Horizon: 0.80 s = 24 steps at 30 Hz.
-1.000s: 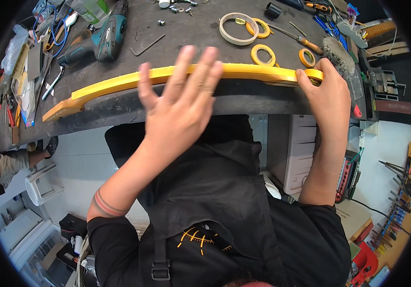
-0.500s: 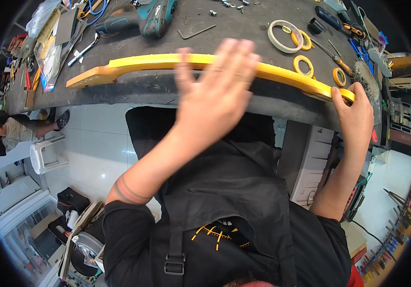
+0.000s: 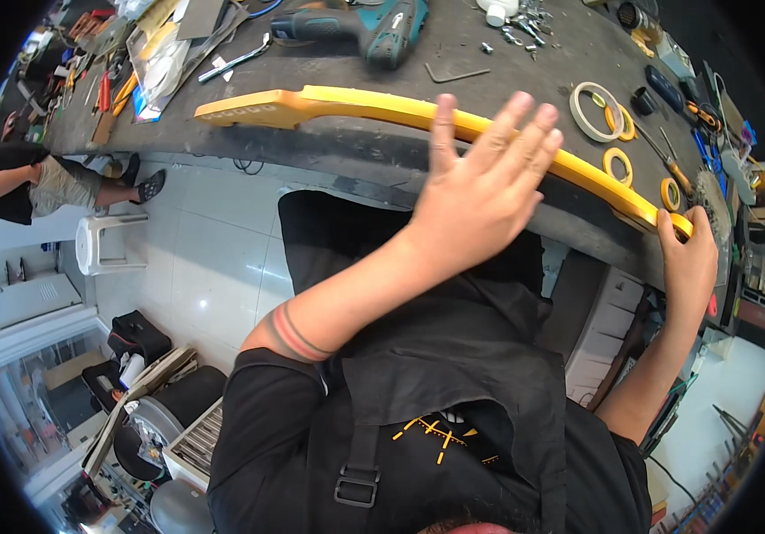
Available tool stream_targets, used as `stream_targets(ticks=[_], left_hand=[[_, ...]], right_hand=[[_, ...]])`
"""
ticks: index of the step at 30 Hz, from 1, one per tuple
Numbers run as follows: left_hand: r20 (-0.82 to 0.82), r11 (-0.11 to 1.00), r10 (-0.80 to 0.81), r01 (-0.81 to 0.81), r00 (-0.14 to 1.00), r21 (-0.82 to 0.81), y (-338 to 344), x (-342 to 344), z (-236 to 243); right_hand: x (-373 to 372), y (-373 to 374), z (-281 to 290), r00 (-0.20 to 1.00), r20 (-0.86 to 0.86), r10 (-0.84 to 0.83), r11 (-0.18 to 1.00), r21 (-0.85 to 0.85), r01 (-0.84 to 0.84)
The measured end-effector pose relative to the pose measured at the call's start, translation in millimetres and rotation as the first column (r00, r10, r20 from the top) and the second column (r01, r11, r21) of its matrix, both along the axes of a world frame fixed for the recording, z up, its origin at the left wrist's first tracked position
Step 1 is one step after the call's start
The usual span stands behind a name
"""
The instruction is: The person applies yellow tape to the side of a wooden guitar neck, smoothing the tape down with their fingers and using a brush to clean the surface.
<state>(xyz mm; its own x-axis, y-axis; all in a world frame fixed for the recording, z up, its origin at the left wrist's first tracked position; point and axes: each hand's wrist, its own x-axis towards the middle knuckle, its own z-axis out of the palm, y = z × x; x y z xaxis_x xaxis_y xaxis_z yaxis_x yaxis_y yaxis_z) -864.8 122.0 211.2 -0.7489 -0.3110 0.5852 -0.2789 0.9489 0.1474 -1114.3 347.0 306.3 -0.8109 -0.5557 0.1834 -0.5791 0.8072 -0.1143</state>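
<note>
A guitar neck (image 3: 262, 109) lies along the bench's near edge, its headstock to the left. Yellow masking tape (image 3: 598, 180) runs along its upper face. My left hand (image 3: 476, 196) rests over the neck right of its middle, fingers stretched out and spread, fingertips across the taped face. It grips nothing. At the neck's right end, my right hand (image 3: 691, 254) pinches a roll of yellow masking tape (image 3: 683, 226) between thumb and fingers. Part of that roll is hidden by the fingers.
Behind the neck lie a hex key (image 3: 455, 75), a cordless power tool (image 3: 391, 34), a wide cream tape roll (image 3: 596, 112) and smaller yellow tape rolls (image 3: 618, 165). A brush (image 3: 712, 200) is near my right hand. Another person (image 3: 62, 182) is at far left, near a white stool (image 3: 89, 245).
My left hand has slid rightward along the taped neck and is less blurred. My right hand still holds the tape roll at the end. The whole view has shifted and tilted.
</note>
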Motion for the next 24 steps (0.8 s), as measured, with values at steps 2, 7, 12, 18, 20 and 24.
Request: stream_targets(ticks=[2,7,12,18,20,24], left_hand=[[0.05,0.998,0.06,-0.058,0.997,-0.039,-19,27,-2],[0.09,0.927,0.354,-0.336,0.931,-0.17,-78,106,5],[0.0,0.828,0.512,-0.494,0.859,-0.266,-92,128,9],[0.008,0.833,0.481,-0.454,0.877,-0.317,-97,122,15],[-0.007,0.782,0.5,-0.455,0.866,-0.425,-104,133,18],[0.027,0.833,0.504,-0.478,0.863,-0.28,-86,118,22]], right_hand=[[1,6,-2,0.999,-0.036,-0.034,0.999,0.002,0.034],[-1,1,-2,0.999,-0.011,-0.05,0.998,0.021,0.051],[5,-3,2,0.999,-0.009,-0.052,0.998,0.039,0.052],[1,2,0,0.999,-0.007,-0.051,0.999,0.007,0.051],[2,1,1,0.998,-0.001,-0.058,0.998,0.016,0.058],[6,0,0,0.996,0.002,-0.093,0.996,0.01,0.093]])
